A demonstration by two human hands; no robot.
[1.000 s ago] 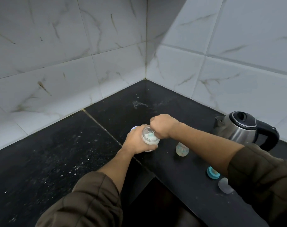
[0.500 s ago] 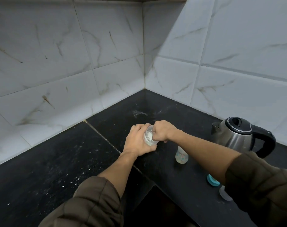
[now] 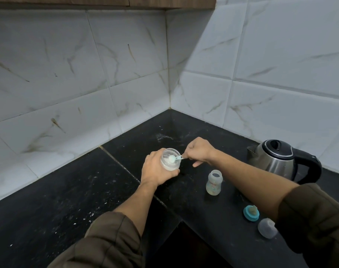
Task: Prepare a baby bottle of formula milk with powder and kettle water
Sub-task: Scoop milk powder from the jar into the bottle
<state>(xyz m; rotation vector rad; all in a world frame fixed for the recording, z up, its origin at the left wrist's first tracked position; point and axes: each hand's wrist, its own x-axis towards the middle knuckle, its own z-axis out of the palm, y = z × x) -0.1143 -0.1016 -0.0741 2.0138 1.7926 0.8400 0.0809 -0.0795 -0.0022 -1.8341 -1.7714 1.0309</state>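
1. A second ago the right hand [image 3: 198, 151] sat balled over the mouth of the powder jar [image 3: 170, 159]; now it has drawn back to the right, and the small scoop [image 3: 173, 158] shows, its bowl level over the jar's mouth
2. The right grip is closed on the scoop's handle; the left hand [image 3: 157, 169] has its grip wrapped round the jar, as before, holding it tilted just above the table [image 3: 68, 200]
3. Judged from this, a measure of powder has been lifted and is ready to go to the baby bottle [image 3: 214, 182], which stands open and upright, near and to the right of the jar
4. The kettle [image 3: 277, 161] stands lid-down at the far right, apart from the bottle; the teal teat ring [image 3: 251, 213] and clear cap [image 3: 267, 228] lie nearer, partly behind the right forearm
5. Hard to tell: whether the scoop is full, how much powder the jar holds, and whether the bottle already has water in it
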